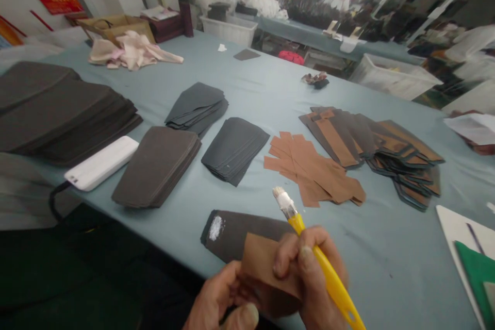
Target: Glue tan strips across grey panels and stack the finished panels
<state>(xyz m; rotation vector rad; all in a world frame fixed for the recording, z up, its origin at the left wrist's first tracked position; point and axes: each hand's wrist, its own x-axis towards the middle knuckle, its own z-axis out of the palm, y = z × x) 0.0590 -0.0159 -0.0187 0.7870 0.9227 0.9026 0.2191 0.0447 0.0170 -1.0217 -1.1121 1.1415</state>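
Note:
My right hand (319, 273) grips a yellow-handled brush (333, 278) whose bristle end is coated in something white. Its thumb and finger also press on a brown strip (263, 255), bent over between my hands. The fingers of my left hand (222, 299) pinch the strip's left side. Just beyond, a dark brown panel (247, 227) lies flat on the table, with a white paste smear (215, 228) near its left end; the strip and my hands cover part of it. A loose pile of brown strips (309, 170) lies farther off.
Stacks of dark panels (157, 162) and grey panels (235, 147) lie on the blue-green table (386, 247). A white oblong device (102, 162) is at the left edge. Panels with brown strips (371, 136) are piled to the right. A white board (456, 237) with green material sits far right.

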